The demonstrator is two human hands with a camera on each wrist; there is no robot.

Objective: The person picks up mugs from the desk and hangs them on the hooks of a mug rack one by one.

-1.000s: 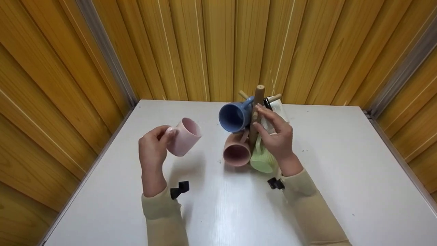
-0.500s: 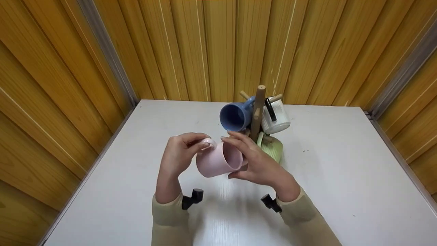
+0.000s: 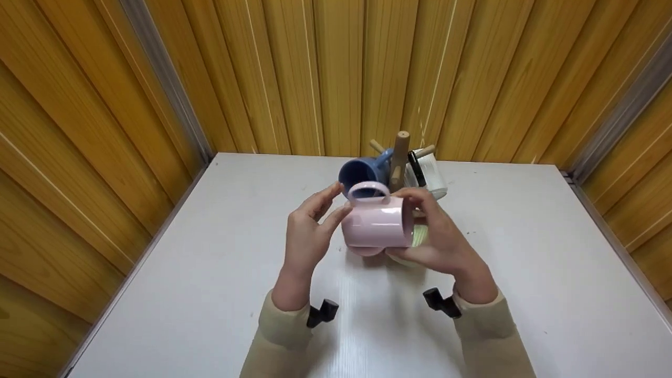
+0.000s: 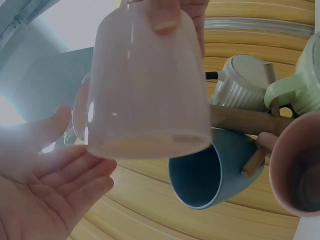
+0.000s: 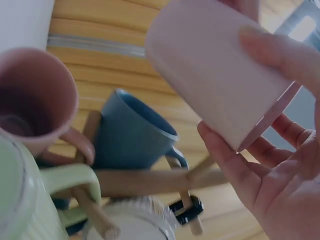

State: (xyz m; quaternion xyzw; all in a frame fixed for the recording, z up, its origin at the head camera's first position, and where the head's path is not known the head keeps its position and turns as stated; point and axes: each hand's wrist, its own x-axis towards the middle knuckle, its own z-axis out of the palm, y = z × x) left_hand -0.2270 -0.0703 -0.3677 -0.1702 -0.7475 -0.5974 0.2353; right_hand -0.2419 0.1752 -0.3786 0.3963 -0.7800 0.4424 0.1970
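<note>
A light pink mug [image 3: 374, 226] lies sideways in the air, its handle up and its mouth to the right. My right hand [image 3: 446, 241] grips it at the mouth end, with thumb and fingers on opposite sides. In the left wrist view, my left hand [image 4: 60, 190] has its fingers extended beside the handle, apart from the mug. Behind stands a wooden mug tree [image 3: 401, 149]. On it hang a blue mug [image 4: 215, 170], a darker pink mug [image 4: 305, 165], a green ribbed mug [image 4: 307, 80] and a white ribbed mug [image 3: 433, 176] with a black handle.
The white table [image 3: 252, 210] stretches out on both sides of the mug tree. Wood-look panels [image 3: 336, 79] wall it in at the back and sides. A bare peg [image 3: 396, 173] on the tree points toward me.
The light pink mug has travelled right and turned so that its handle points up. My right hand left the mug tree and took hold of the mug; my left hand let go of its handle.
</note>
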